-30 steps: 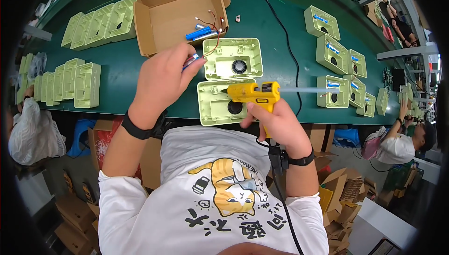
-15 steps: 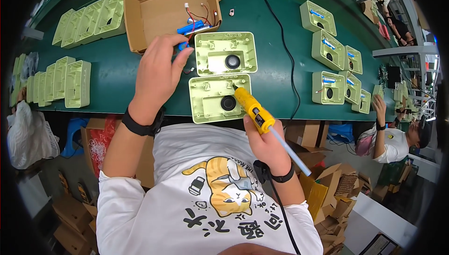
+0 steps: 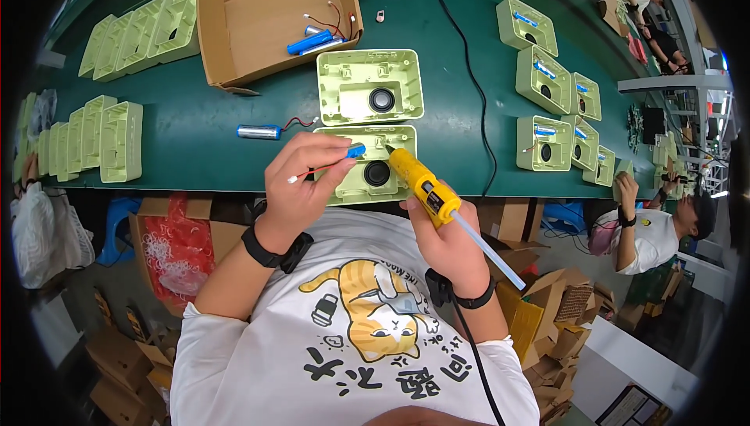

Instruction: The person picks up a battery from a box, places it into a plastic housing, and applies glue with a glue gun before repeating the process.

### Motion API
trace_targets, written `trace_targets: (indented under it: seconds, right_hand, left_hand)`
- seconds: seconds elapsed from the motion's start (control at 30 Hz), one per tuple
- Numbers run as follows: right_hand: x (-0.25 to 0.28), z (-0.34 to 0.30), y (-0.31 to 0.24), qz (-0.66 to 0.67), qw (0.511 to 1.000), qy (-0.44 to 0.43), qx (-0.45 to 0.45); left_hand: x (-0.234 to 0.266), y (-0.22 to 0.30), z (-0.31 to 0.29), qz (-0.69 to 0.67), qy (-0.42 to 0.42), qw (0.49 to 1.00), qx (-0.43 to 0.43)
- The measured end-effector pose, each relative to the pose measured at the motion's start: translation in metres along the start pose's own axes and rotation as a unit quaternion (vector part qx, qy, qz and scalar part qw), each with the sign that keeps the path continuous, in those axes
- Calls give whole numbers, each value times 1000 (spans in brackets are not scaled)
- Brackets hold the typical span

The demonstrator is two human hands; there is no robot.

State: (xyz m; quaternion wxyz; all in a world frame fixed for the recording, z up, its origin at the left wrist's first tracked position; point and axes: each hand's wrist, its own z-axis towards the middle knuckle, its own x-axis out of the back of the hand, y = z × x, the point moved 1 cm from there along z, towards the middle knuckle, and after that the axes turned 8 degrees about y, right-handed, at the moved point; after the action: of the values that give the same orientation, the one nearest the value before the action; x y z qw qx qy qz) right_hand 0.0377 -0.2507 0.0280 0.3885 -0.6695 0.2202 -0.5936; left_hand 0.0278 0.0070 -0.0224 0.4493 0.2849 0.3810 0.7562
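My left hand [image 3: 301, 180] is closed around a blue cylindrical battery [image 3: 356, 150], whose thin wires end in a white plug; most of the battery is hidden by my fingers. It hovers over the left part of the nearer light-green plastic housing [image 3: 408, 137], which has a round black speaker [image 3: 376, 173] in it. My right hand [image 3: 449, 235] grips a yellow hot glue gun [image 3: 422, 184] with a glue stick out of its back. The gun's nozzle points into that same housing. Directly behind stands a second green housing [image 3: 328, 106], also with a speaker [image 3: 382, 99].
A loose battery [image 3: 258, 131] lies left of the housings. Several more batteries [image 3: 310, 42] are in an open cardboard box [image 3: 266, 12]. Green housings [image 3: 121, 141] stand at the left; others with batteries [image 3: 544, 145] stand at the right. A black cable [image 3: 474, 74] crosses the table. A co-worker's hand [image 3: 626, 192] is far right.
My left hand has come from beside the cardboard box toward me and right, carrying the battery over the nearer housing. The loose battery on the table now shows. My right hand stays nearly in place.
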Motion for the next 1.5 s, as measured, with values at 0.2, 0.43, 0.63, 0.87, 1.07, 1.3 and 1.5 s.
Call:
trace_targets:
  seconds: [0.2, 0.43, 0.63, 0.87, 1.07, 1.3, 1.5]
  right_hand:
    - [3, -2, 9, 58, 997, -23, -41]
    - [1, -2, 13, 81, 994, -23, -63]
    - [6, -9, 8, 114, 986, -24, -115]
    - [4, -11, 5, 151, 983, 1, -108]
    - [-2, -15, 7, 157, 980, 8, -120]
    - [-6, -18, 9, 178, 977, 26, -115]
    - [-8, -19, 10, 171, 977, 21, -129]
  left_hand:
    - [0, 5, 9, 49, -34, 998, -3]
    - [-11, 17, 22, 71, -63, 995, 24]
    - [-10, 15, 20, 83, -94, 991, 45]
    - [-3, 17, 20, 145, -159, 976, 12]
    - [2, 16, 24, 154, -197, 968, -14]
    - [16, 19, 49, 302, -247, 904, -176]
    - [18, 10, 51, 272, -252, 910, -188]
